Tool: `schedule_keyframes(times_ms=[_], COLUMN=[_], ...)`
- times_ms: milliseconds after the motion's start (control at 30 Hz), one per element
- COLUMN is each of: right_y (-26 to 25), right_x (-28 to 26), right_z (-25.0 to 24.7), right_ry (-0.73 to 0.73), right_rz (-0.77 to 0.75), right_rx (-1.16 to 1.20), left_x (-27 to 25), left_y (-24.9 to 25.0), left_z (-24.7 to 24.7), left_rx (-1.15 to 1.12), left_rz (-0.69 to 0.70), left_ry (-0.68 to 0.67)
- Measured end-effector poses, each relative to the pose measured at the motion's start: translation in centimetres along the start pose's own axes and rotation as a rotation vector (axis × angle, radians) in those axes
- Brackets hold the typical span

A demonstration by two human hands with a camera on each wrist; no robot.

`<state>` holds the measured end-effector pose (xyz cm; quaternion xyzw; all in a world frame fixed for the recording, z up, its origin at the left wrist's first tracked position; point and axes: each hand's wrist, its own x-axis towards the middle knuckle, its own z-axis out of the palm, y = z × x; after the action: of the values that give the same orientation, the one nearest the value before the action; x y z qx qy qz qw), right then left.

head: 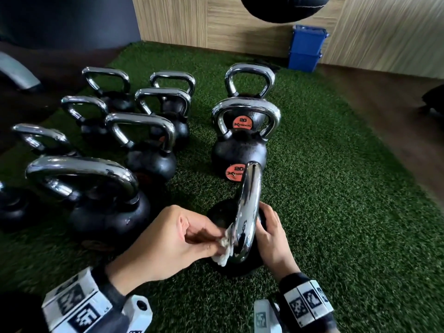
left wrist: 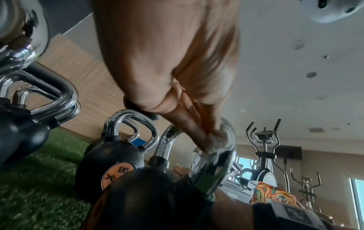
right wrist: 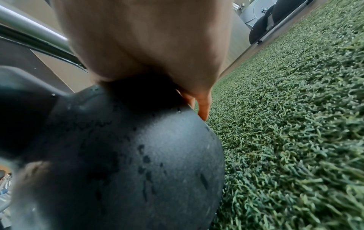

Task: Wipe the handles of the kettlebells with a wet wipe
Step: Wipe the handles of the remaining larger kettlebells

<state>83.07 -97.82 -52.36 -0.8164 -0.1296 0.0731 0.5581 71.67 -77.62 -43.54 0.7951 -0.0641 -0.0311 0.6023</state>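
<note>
- My left hand (head: 168, 239) pinches the bunched white wet wipe (head: 223, 251) against the near side of the chrome handle (head: 247, 212).
- My right hand (head: 271, 234) rests spread on the black kettlebell (right wrist: 138, 163), fingers relaxed over its body.
- That kettlebell stands on the green turf (head: 336, 212), nearest me; other kettlebells (head: 149, 145) stand behind and left.

Open turf (head: 336, 200) lies to the right of the nearest kettlebell (head: 223, 213), with bare green all the way to the wooden floor strip (head: 396, 111). To the left the way is crowded: a large kettlebell (head: 96, 203) stands near, and behind it further kettlebells (head: 144, 145) stand in close rows with narrow gaps between their chrome handles. Straight ahead, two 20-marked kettlebells (head: 240, 145) block the path, one behind the other. Stacked blue bins (head: 306, 48) sit against the wall, and a dark ball (head: 283, 8) hangs overhead.
</note>
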Motion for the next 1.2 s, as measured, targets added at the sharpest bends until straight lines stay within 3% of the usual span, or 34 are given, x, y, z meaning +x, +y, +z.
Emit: schedule_keyframes(times_ms=[300, 433, 467, 533, 600, 633, 833, 1000, 1200], right_y=[-0.3, -2.7, -3.5, -5.7, -8.4, -9.7, -15.5, -15.3, -13.9], right_x=[0.0, -0.4, -0.5, -1.0, -1.8, -2.1, -3.0, -2.6, -2.2], right_z=[0.1, -1.6, -2.5, -4.4, -6.0, -6.6, -7.0, -6.5, -6.2], right_ry=[0.008, -0.139, -0.103, 0.104, 0.274, 0.284, -0.059, -0.002, 0.058], right_rz=[0.033, 0.096, 0.072, -0.043, -0.175, -0.238, -0.407, -0.429, -0.462], right_rx=[-0.051, -0.225, -0.308, -0.367, -0.288, -0.234, -0.178, -0.081, 0.084], left_x=[-0.9, -0.6, -0.1, 0.9, 1.9, 2.3, 3.8, 4.2, 4.0], left_y=[-3.1, -2.9, -2.6, -1.6, -0.4, 0.2, 3.4, 4.5, 4.7], left_z=[2.6, 2.1, 1.6, 0.6, -0.2, -0.5, -0.2, 0.1, -1.0], left_rx=[0.155, 0.208, 0.173, 0.043, -0.085, -0.148, -0.305, -0.249, 0.012], left_rz=[0.064, 0.065, 0.048, 0.043, 0.087, 0.108, 0.234, 0.254, 0.303], left_ry=[0.201, 0.203, 0.200, 0.245, 0.334, 0.356, 0.332, 0.331, 0.115])
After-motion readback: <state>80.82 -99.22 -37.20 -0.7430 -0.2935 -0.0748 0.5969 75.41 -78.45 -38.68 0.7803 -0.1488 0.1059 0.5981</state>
